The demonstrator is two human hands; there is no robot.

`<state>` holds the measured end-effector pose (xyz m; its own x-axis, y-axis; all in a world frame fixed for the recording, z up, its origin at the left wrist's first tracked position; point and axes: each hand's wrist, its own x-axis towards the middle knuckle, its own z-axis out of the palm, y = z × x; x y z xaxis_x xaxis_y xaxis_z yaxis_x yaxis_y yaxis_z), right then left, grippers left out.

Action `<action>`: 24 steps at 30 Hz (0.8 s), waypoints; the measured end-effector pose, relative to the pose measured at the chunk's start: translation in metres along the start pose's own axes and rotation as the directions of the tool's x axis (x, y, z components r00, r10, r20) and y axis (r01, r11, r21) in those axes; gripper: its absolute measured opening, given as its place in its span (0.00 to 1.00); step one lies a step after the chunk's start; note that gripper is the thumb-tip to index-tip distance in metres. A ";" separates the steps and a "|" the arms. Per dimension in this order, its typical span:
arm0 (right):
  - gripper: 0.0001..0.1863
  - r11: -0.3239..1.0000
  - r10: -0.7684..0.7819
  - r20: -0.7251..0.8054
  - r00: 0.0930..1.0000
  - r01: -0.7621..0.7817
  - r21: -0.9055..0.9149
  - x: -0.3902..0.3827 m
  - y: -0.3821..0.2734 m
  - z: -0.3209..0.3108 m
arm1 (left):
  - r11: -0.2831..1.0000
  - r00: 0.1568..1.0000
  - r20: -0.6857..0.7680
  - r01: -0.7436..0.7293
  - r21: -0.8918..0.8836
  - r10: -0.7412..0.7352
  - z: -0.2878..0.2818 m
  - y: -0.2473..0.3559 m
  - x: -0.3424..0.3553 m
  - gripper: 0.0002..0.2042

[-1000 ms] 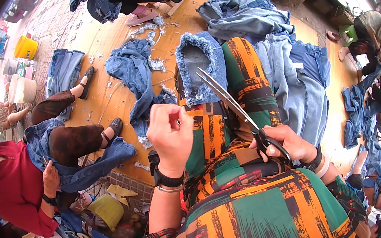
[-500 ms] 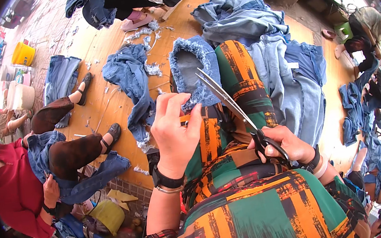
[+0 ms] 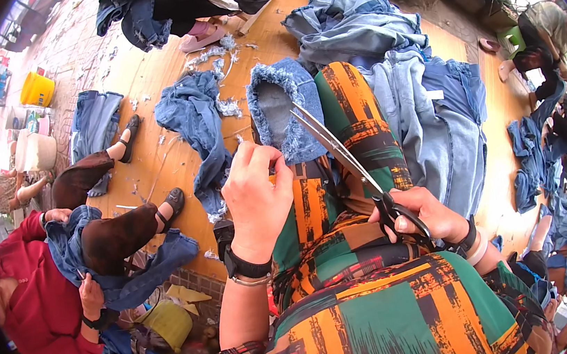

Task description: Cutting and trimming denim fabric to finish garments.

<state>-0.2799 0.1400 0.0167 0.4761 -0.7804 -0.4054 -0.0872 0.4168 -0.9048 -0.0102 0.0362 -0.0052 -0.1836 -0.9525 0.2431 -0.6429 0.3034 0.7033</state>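
Observation:
My right hand [image 3: 424, 213] is closed round the black handles of a pair of scissors [image 3: 340, 148]. The long silver blades point up and to the left, slightly apart, with their tips over a piece of blue denim [image 3: 300, 80]. This denim has a frayed, pale, fringed edge forming a loop and lies at my left knee, beside the patterned cloth over my legs. Just below the frayed edge is my left hand [image 3: 258, 197], its thumb and fingers pinched together. Whatever is between the fingertips, if anything, is too small to make out.
Crumpled jeans [image 3: 197, 120] lie left of my knees on the wooden board [image 3: 148, 157], among denim scraps. A denim pile [image 3: 357, 29] and light blue jeans [image 3: 411, 127] lie right. A person in red [image 3: 45, 295] sits at left, holding denim. Others sit around; a yellow bucket [image 3: 37, 88] stands far left.
My left thumb has closed against the fingers, where a gap showed before. The right hand and scissors hold nearly the same place. The view has shifted slightly.

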 end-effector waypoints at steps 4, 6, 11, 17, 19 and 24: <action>0.32 1.000 0.007 -0.003 1.000 -0.007 0.025 -0.001 0.002 -0.001 | 0.998 0.998 -0.008 -0.055 0.012 0.055 0.001 -0.002 0.000 0.04; 0.32 1.000 -0.018 -0.003 1.000 0.018 0.007 -0.001 0.003 -0.001 | 0.999 0.999 -0.026 -0.041 -0.026 0.040 0.001 -0.002 -0.001 0.05; 0.27 1.000 -0.024 -0.002 1.000 0.024 0.014 -0.002 0.002 -0.002 | 0.988 0.992 -0.122 0.017 -0.154 -0.036 0.007 -0.006 -0.004 0.06; 0.21 0.999 -0.052 0.044 0.998 0.052 -0.003 -0.002 0.004 -0.004 | 0.986 0.971 -0.235 0.001 -0.166 -0.040 0.003 -0.012 -0.005 0.08; 0.21 0.994 -0.093 0.076 0.993 0.096 -0.046 -0.002 0.005 -0.006 | 0.974 0.969 -0.242 -0.009 -0.224 -0.046 0.002 -0.014 -0.006 0.08; 0.20 1.000 -0.010 0.089 0.996 0.009 0.006 -0.005 0.002 -0.006 | 0.902 0.945 -0.272 0.048 -0.429 -0.180 -0.004 -0.021 -0.010 0.06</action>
<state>-0.2879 0.1415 0.0159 0.5528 -0.7400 -0.3832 -0.0771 0.4125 -0.9077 0.0080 0.0393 -0.0204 0.1445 -0.9475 0.2854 -0.2699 0.2397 0.9326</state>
